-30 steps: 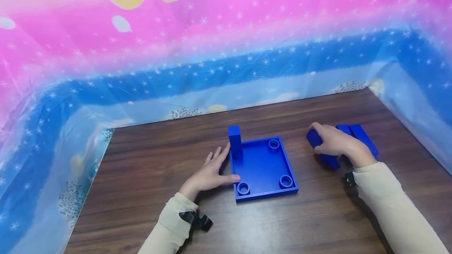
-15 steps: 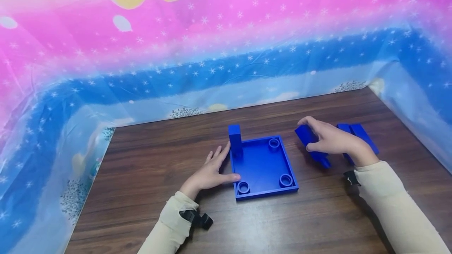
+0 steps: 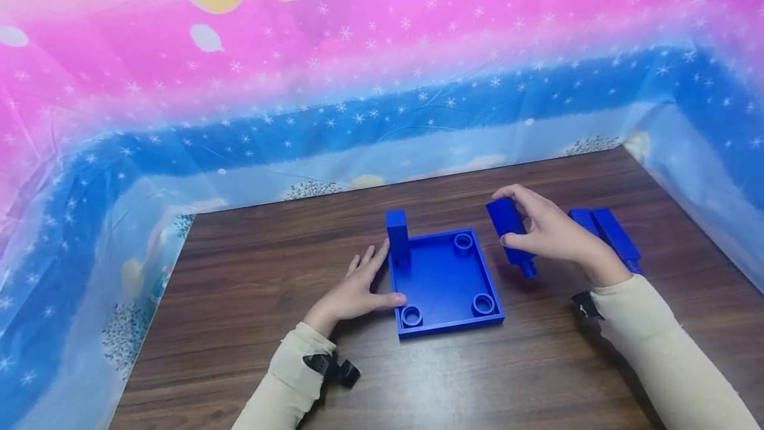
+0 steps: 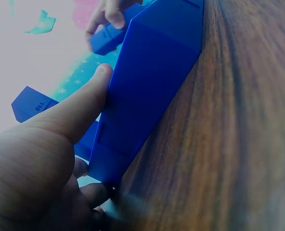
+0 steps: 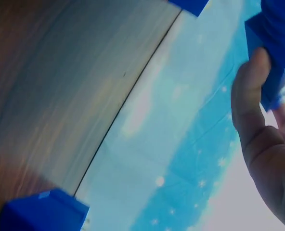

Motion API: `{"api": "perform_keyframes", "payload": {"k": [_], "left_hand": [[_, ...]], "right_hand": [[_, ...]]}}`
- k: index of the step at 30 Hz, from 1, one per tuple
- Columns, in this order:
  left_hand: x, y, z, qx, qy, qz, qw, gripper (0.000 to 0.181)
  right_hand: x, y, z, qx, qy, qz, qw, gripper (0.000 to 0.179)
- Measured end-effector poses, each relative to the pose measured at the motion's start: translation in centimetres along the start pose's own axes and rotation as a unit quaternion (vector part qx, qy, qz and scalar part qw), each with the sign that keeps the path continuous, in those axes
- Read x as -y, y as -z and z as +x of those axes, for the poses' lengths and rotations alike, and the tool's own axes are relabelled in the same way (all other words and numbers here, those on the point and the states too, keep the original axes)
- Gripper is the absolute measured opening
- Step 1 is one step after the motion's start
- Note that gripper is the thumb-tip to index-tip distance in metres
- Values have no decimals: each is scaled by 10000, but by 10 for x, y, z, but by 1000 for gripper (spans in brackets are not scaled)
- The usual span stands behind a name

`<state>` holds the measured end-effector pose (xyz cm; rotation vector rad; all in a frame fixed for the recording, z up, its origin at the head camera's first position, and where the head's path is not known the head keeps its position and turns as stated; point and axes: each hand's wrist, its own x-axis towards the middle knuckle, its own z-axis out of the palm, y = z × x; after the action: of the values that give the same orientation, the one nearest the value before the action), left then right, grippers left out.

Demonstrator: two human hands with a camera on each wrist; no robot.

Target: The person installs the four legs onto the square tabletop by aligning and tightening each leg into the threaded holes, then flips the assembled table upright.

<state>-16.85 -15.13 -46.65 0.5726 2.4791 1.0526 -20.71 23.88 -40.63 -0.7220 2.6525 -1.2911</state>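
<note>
A shallow blue square tray-like piece (image 3: pixel 440 284) with raised rims lies on the table, with round ring sockets in three corners. At its back-left corner a blue square leg (image 3: pixel 396 234) stands upright. My left hand (image 3: pixel 355 294) rests along the tray's left side, fingers stretched toward the leg and thumb at the rim. In the left wrist view the thumb (image 4: pixel 84 98) lies against the side wall. To the right of the tray, my right hand (image 3: pixel 552 231) grips another blue leg (image 3: pixel 504 224), tilted, with its narrower round end (image 3: pixel 528 267) toward me.
Two more blue legs (image 3: pixel 617 237) lie side by side at the right, behind my right wrist. The brown wooden table (image 3: pixel 251 284) meets a pink and blue patterned cloth (image 3: pixel 358 111) at its back and sides. Small black cameras (image 3: pixel 343 371) are strapped at the wrists.
My right hand has carried the gripped leg leftward and up, away from the two lying legs and closer to the tray. The left hand and tray have stayed put.
</note>
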Motion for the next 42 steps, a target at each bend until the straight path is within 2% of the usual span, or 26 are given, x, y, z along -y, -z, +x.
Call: {"api": "perform_keyframes", "payload": {"k": [4,9,28,33,42], "left_hand": [[0,0,0,-14,52,3,10000,116],[-1,0,-1,-11,84,12,10000,116],[-1,-1,0,-33,146,52,9999,116],[0,-1,1,-79,174,6,9998,116],[0,-1,2,-53,211,45,9998,115]], "right_hand": [[8,-9,1,-284,162,402,9987,63],[17,-18,1,-434,325,584,9968,64],[39,-56,4,-61,605,1054,9926,66],[49,-62,9,-127,711,823,9940,64],[65,-68,10,336,614,1010,9924,59]]}}
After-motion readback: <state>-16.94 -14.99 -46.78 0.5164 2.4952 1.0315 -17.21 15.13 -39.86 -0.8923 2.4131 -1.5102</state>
